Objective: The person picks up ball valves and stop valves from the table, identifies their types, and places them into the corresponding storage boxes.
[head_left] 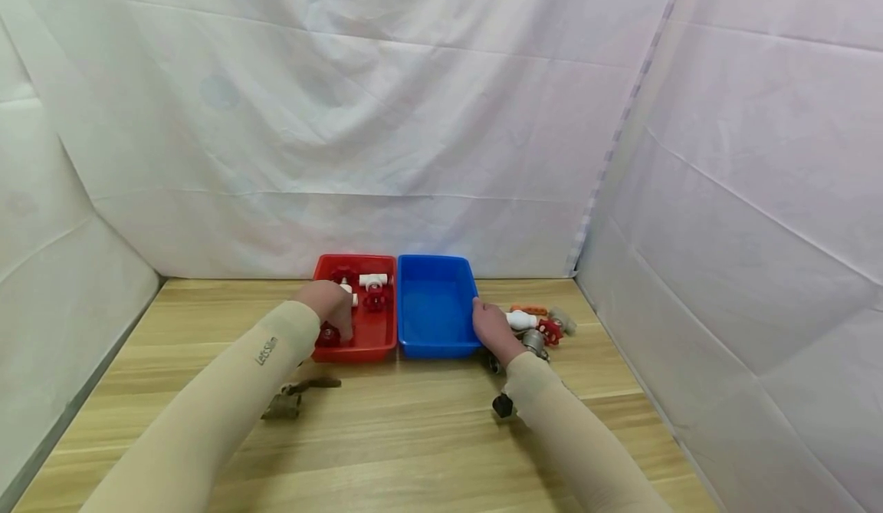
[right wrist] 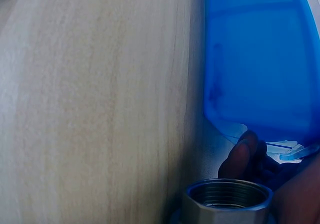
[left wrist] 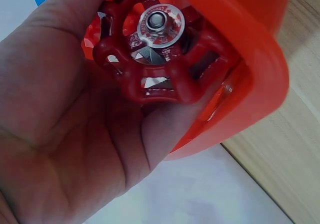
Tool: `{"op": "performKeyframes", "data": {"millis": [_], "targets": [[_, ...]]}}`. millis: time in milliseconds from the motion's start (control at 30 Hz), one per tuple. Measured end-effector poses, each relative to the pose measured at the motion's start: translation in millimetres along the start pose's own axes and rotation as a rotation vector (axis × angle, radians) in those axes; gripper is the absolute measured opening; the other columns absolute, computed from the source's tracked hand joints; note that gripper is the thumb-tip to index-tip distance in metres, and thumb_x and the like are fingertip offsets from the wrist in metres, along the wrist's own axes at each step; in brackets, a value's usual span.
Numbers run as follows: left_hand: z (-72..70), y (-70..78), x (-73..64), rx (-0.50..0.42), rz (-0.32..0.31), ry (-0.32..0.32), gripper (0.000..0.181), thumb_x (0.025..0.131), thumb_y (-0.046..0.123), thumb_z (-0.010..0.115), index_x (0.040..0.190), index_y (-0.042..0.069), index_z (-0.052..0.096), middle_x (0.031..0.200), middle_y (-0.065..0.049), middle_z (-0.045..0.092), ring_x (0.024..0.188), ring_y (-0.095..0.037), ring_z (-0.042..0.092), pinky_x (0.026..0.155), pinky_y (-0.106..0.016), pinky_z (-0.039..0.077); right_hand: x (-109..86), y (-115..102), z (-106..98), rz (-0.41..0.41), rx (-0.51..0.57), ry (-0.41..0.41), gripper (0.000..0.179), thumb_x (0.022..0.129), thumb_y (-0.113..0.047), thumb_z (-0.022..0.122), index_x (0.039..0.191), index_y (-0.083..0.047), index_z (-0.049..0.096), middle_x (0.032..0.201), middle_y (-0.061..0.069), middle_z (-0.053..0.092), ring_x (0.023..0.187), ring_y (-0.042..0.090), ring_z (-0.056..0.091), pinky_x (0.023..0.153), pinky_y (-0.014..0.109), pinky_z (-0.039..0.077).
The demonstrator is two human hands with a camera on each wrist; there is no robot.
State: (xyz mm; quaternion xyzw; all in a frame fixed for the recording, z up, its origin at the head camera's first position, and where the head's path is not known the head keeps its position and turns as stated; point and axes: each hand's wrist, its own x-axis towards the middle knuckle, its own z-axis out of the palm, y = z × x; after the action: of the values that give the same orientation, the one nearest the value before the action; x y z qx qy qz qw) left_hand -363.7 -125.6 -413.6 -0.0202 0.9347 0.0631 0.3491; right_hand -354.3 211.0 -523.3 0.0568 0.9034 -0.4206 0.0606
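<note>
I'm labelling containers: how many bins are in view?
2: the red bin, with the left hand in it, and the blue bin to its right, the right hand at its rim.

My sleeves (head_left: pixel 207 413) are beige, left one's got dark lettering (head_left: pixel 266 350). Got a red bin (head_left: pixel 372 332), solid blue bin (head_left: pixel 438 306), deep-red handwheel (left wrist: pixel 162 39), streaky tan table (head_left: pixel 407 436).

Close-fitting cream sleeves (head_left: pixel 203 425)
Dark lettering (head_left: pixel 266 350) reading "Let'sSlim" marks the left sleeve (head_left: pixel 203 425); the right sleeve (head_left: pixel 579 440) looks plain.

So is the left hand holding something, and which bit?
Yes, the left hand holds a red valve wheel, by its outer rim.
</note>
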Motion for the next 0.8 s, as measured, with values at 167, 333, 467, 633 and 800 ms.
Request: {"op": "performKeyframes", "data": {"millis": [167,333,467,633,800], "targets": [[3.9,-2.7,-0.8,-0.019,0.026,0.058,0.052,0.076,0.025,0.100,0.118,0.011,0.074,0.110,-0.011,0.069,0.105,-0.032,0.064,0.082,-0.044,0.064,1.6,1,0,-0.002,-0.006,0.002,0.068,0.121,-0.049,0.028,0.153,0.002,0.059,0.154,0.024,0.060,0.137,0.042,0.061,0.114,0.061,0.049],[6.8,-2.8,1.8,-0.040,0.033,0.070,0.049,0.075,0.020,0.100,0.117,0.012,0.076,0.107,-0.012,0.070,0.102,-0.032,0.065,0.081,-0.044,0.064,2.1,2,-1,-0.001,0.001,-0.002,0.069,0.121,-0.050,0.027,0.153,0.002,0.059,0.154,0.025,0.061,0.136,0.042,0.062,0.114,0.061,0.049],[7.0,-1.0,7.5,0.032,0.068,0.057,0.042,0.079,0.023,0.098,0.113,0.013,0.076,0.105,-0.009,0.071,0.100,-0.030,0.065,0.082,-0.043,0.062,1.4,2,-2,-0.001,-0.017,0.003,0.068,0.121,-0.049,0.027,0.150,0.002,0.062,0.152,0.024,0.062,0.134,0.041,0.063,0.113,0.062,0.049],[3.8,2.5,10.6,0.058,0.060,0.030,0.048,0.080,0.028,0.100,0.118,0.012,0.075,0.108,-0.010,0.070,0.104,-0.030,0.064,0.085,-0.045,0.062,1.4,2,-1,0.008,0.006,-0.008,0.068,0.121,-0.049,0.028,0.157,0.002,0.056,0.157,0.025,0.058,0.140,0.044,0.059,0.116,0.063,0.047],[-0.1,2.3,7.7,-0.026,0.029,0.030,0.054,0.077,0.027,0.102,0.121,0.010,0.076,0.111,-0.012,0.069,0.107,-0.032,0.063,0.084,-0.045,0.063,3.3,2,-1,0.008,-0.001,-0.007,0.068,0.121,-0.050,0.028,0.156,0.001,0.057,0.157,0.025,0.058,0.140,0.044,0.059,0.115,0.063,0.048]]}}
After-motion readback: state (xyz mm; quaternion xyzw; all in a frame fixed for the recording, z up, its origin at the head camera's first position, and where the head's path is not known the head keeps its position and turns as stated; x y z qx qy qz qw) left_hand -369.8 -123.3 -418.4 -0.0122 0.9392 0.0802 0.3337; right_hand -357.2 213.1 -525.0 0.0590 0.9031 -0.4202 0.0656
